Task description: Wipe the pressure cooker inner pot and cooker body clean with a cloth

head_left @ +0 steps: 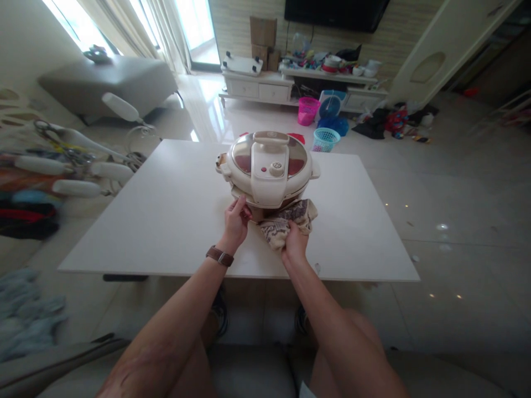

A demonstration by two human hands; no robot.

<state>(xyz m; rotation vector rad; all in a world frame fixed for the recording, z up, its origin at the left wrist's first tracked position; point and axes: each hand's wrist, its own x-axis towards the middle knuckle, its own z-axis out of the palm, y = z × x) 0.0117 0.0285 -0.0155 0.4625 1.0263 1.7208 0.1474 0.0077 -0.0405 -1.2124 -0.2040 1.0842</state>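
Note:
A cream electric cooker stands on the white table, its lid closed, with a handle across the top and a knob on the front panel. At the cooker's lower front left edge, my left hand has its thumb against the rim and its fingers curled beneath. My right hand is closed around a beige and dark patterned cloth. The cloth lies bunched against the lower front of the cooker, hiding part of its base. A brown watch strap is on my left wrist.
Beyond the table, a pink basket and a light blue basket stand on the floor. A white cabinet holds boxes and bowls. White lamp-like fittings are at the left, and a sofa edge is beneath me.

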